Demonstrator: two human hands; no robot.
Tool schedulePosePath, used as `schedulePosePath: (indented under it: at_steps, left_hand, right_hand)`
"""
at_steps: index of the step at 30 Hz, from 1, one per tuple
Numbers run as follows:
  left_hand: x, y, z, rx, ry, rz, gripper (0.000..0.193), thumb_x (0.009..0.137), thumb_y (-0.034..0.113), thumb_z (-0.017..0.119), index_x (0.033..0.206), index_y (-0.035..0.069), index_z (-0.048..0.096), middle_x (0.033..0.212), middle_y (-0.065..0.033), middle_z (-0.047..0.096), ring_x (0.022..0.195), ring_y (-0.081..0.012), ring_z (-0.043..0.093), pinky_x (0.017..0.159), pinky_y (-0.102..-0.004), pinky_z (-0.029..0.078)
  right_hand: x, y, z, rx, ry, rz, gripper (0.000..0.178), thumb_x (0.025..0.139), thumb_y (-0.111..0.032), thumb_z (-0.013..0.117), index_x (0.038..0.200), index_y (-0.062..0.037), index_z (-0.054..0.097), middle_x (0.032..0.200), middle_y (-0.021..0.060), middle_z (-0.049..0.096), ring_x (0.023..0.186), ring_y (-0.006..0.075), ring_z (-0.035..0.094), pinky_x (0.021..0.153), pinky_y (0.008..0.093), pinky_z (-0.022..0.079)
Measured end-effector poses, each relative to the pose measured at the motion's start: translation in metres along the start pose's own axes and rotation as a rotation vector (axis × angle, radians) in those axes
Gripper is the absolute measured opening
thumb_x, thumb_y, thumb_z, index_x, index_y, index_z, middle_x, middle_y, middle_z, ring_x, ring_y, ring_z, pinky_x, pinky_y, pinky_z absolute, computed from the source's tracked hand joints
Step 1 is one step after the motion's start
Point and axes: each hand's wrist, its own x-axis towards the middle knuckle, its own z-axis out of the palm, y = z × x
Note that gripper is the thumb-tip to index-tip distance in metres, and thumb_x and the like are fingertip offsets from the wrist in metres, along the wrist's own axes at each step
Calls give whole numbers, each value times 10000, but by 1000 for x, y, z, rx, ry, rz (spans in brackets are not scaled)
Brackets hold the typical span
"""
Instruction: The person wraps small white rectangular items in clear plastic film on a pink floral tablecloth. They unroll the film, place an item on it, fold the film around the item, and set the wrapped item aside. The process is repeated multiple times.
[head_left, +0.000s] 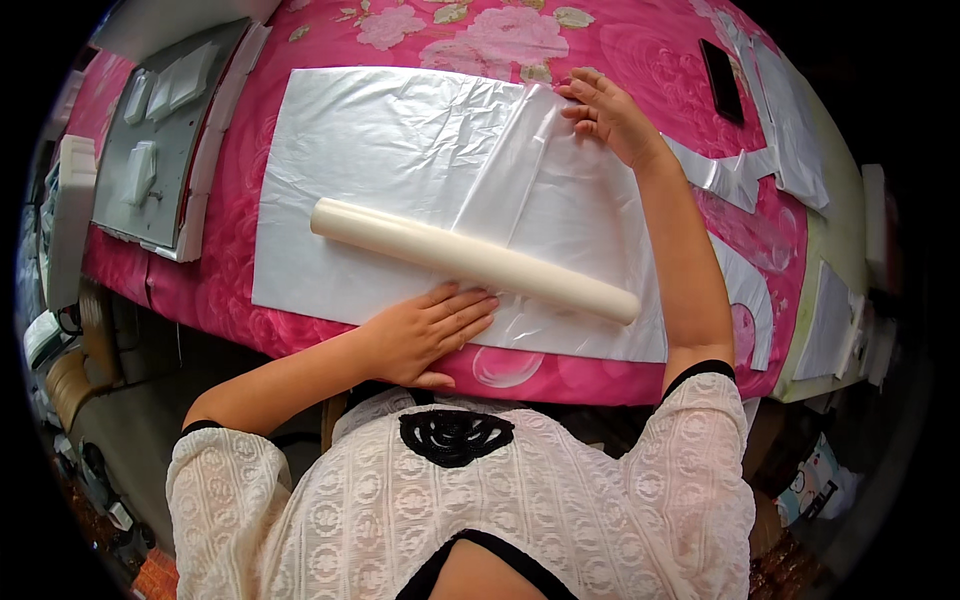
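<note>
A silvery-white plastic sheet (330,140) lies wrinkled on the table, with a diagonal folded strip (508,150) across its far part. Resting slantwise on the sheet is a long, smooth, cream-white cylinder (470,258), shaped like a rolling pin. My left hand (430,328) presses flat near the sheet's front edge, fingers stretched out, just below the cylinder. At the far right corner of the sheet, my right hand (605,110) has its fingers apart and slightly bent, next to the top of the folded strip. Neither hand grips the cylinder.
A pink floral cloth (225,290) covers the table. At the left, a grey board (170,150) on stacked white pieces bears small white packets (180,80). A black phone (720,80) lies far right, near white plastic pieces (790,130) and a cut-out scrap (742,285).
</note>
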Motion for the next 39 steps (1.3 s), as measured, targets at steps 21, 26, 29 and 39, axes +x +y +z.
schedulePosePath:
  at_steps: [21, 26, 29, 39]
  left_hand:
    - [-1, 16, 4, -63, 121, -144, 808, 835, 530, 447, 1380, -45, 287, 1481, -189, 219, 1388, -291, 186, 1120, -441, 139]
    - [1, 31, 21, 37, 119, -236, 805, 814, 513, 484, 1366, -46, 311, 1467, -193, 247, 1379, -296, 206, 1118, -447, 145]
    - [5, 49, 27, 75, 121, -286, 793, 819, 508, 478, 1362, -46, 315, 1463, -194, 252, 1376, -299, 211, 1118, -442, 141]
    - [4, 53, 34, 105, 117, -289, 654, 856, 343, 512, 1377, -6, 326, 1485, -151, 231, 1392, -256, 182, 1122, -425, 136]
  right_hand:
    - [-140, 41, -35, -1199, 466, -444, 454, 817, -140, 617, 1259, -87, 526, 1142, 90, 589, 975, 291, 532, 850, 385, 437]
    - [-184, 48, 37, -1130, -67, -599, 477, 725, -77, 657, 1193, -105, 570, 1144, 63, 587, 1045, 267, 531, 950, 437, 383]
    - [-182, 57, 64, -1216, -95, -672, 465, 723, -65, 653, 1177, -133, 583, 1140, 45, 586, 1043, 250, 534, 983, 479, 353]
    - [-23, 28, 57, -1176, 83, -868, 428, 763, -89, 643, 1182, -154, 592, 1155, 34, 595, 1069, 251, 518, 1007, 433, 324]
